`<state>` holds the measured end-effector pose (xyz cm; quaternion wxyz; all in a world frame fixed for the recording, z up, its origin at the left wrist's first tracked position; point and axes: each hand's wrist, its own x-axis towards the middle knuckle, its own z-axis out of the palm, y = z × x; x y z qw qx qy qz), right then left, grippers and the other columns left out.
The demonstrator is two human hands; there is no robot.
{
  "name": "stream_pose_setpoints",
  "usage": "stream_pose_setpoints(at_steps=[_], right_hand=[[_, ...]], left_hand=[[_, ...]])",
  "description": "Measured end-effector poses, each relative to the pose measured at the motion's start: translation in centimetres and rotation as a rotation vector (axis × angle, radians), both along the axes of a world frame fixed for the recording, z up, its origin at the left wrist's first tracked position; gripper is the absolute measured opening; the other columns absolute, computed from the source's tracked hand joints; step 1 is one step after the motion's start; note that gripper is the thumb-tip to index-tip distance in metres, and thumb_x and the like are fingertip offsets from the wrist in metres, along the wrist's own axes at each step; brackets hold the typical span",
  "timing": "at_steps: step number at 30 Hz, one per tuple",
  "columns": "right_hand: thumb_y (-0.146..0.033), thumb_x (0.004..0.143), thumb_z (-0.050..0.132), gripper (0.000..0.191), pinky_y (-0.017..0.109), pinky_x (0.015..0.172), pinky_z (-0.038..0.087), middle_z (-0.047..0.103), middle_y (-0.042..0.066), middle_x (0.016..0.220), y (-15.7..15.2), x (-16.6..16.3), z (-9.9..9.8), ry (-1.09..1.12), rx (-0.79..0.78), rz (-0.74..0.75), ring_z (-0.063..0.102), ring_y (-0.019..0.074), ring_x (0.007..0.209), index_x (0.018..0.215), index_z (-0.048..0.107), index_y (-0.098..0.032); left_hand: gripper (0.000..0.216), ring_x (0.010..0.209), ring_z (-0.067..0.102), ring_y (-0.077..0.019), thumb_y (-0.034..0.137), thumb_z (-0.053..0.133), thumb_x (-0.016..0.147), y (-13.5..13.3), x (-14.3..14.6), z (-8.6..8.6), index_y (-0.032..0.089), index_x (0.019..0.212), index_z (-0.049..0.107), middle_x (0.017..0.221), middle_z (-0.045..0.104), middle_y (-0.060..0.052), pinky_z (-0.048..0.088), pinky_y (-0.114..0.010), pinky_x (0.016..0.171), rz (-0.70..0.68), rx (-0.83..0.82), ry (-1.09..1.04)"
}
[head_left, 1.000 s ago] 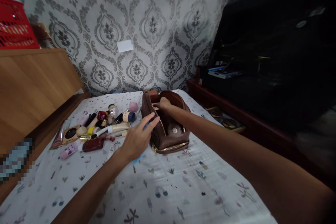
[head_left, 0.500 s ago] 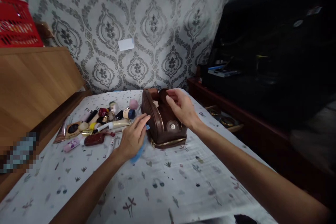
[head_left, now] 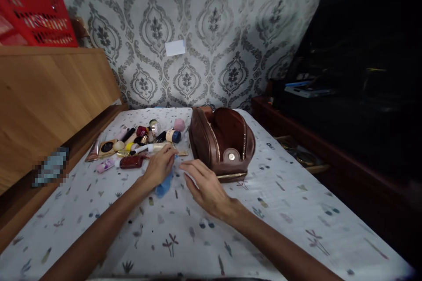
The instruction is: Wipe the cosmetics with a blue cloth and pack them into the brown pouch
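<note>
My left hand (head_left: 161, 166) is closed with its fingers bent over a thin, soft blue piece (head_left: 164, 187), which hangs below the palm; what kind of thing it is I cannot make out. To its right, my right hand (head_left: 206, 189) is open, fingers stretched toward the left hand, nothing visible in them. Behind the right hand stands a brown cosmetic bag (head_left: 206, 140), unzipped, its flap raised. Beside the left hand lie cosmetics: a white-and-cream tube (head_left: 158, 147), a jar with a dark blue lid (head_left: 173, 136), a dark red bottle (head_left: 131, 162) and a pink sponge (head_left: 179, 124).
A patterned white sheet (head_left: 184, 246) covers the surface. At left rises a wooden panel (head_left: 56, 92) with a red basket (head_left: 39, 13) on top. On the right are a large dark screen (head_left: 362, 52) and a partly open drawer (head_left: 316, 167). A papered wall closes off the back.
My right hand has come out of the bag's opening and moved left, close to my left hand. The left hand has shifted away from the bag with the blue piece. The view has turned slightly left.
</note>
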<state>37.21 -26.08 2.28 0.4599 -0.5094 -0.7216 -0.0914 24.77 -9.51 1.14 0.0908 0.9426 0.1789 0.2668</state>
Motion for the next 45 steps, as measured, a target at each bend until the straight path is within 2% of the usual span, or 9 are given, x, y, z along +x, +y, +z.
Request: stream_pose_setpoints(at_steps=[6,12,15,21,26,30,34,39,45], right_hand=[[-0.007,0.087,0.050,0.030,0.036,0.082,0.054,0.064,0.010,0.103,4.1,-1.7,-4.0,0.250,-0.307,-0.002,0.062,0.0224,0.094,0.114,0.060,-0.017],[-0.007,0.085,0.048,0.024,0.029,0.071,0.050,0.066,0.005,0.090,5.4,-1.6,-6.4,0.421,-0.350,-0.053,0.062,0.0176,0.079,0.101,0.062,-0.018],[-0.010,0.087,0.047,0.021,0.027,0.068,0.048,0.066,0.005,0.087,5.0,-1.4,-6.6,0.447,-0.353,-0.063,0.062,0.0170,0.076,0.099,0.062,-0.017],[-0.008,0.084,0.049,0.022,0.026,0.069,0.047,0.065,0.004,0.086,4.8,-1.4,-6.3,0.449,-0.351,-0.043,0.060,0.0160,0.074,0.097,0.063,-0.017],[-0.006,0.084,0.048,0.021,0.026,0.067,0.045,0.063,0.003,0.081,4.8,-1.4,-6.1,0.448,-0.350,-0.031,0.059,0.0165,0.073,0.094,0.062,-0.018],[-0.007,0.086,0.048,0.019,0.027,0.065,0.045,0.063,0.003,0.081,4.8,-1.3,-6.0,0.456,-0.364,-0.031,0.059,0.0174,0.073,0.092,0.062,-0.019],[-0.005,0.085,0.048,0.021,0.027,0.066,0.046,0.065,0.004,0.082,4.9,-1.3,-6.2,0.466,-0.357,-0.022,0.061,0.0175,0.074,0.091,0.063,-0.019],[-0.006,0.086,0.048,0.022,0.027,0.068,0.047,0.066,0.004,0.083,4.8,-1.2,-6.1,0.458,-0.356,-0.022,0.062,0.0176,0.076,0.092,0.064,-0.019],[-0.007,0.087,0.049,0.020,0.027,0.066,0.046,0.065,0.004,0.083,4.7,-1.3,-6.1,0.446,-0.375,-0.024,0.061,0.0173,0.076,0.093,0.064,-0.018]], left_hand=[[0.028,0.105,0.063,-0.0245,0.020,0.042,0.097,3.8,1.5,2.5,0.021,0.112,0.066,0.112,0.065,-0.008,0.050,-0.036,0.092,0.223,0.061,0.160],[0.045,0.112,0.061,-0.0269,0.010,0.044,0.092,6.7,4.3,3.4,0.023,0.131,0.060,0.129,0.061,-0.010,0.049,-0.037,0.094,0.283,0.080,0.260],[0.057,0.118,0.059,-0.0251,0.005,0.052,0.084,7.2,5.1,2.9,0.027,0.136,0.057,0.135,0.059,-0.006,0.048,-0.033,0.095,0.259,0.075,0.330],[0.036,0.113,0.061,-0.0247,0.015,0.043,0.094,8.5,6.2,3.4,0.025,0.120,0.066,0.122,0.066,-0.008,0.048,-0.034,0.093,0.325,0.073,0.365],[0.039,0.113,0.063,-0.0284,0.032,0.041,0.099,10.3,9.5,4.4,0.024,0.135,0.056,0.126,0.063,-0.012,0.049,-0.038,0.093,0.390,0.043,0.378],[0.052,0.114,0.063,-0.0337,0.047,0.044,0.099,11.4,12.4,4.2,0.028,0.147,0.044,0.131,0.059,-0.016,0.049,-0.044,0.093,0.410,-0.024,0.413],[0.046,0.112,0.063,-0.0274,0.045,0.057,0.096,12.3,14.0,3.6,0.022,0.136,0.053,0.129,0.061,-0.012,0.053,-0.047,0.094,0.395,-0.091,0.461],[0.038,0.109,0.063,-0.0243,0.037,0.062,0.095,12.7,14.0,3.2,0.017,0.127,0.058,0.127,0.061,-0.010,0.055,-0.046,0.091,0.404,-0.123,0.437],[0.047,0.109,0.065,-0.0267,0.048,0.058,0.095,13.0,12.5,2.6,0.018,0.130,0.055,0.120,0.066,-0.013,0.053,-0.044,0.091,0.480,-0.155,0.339]])
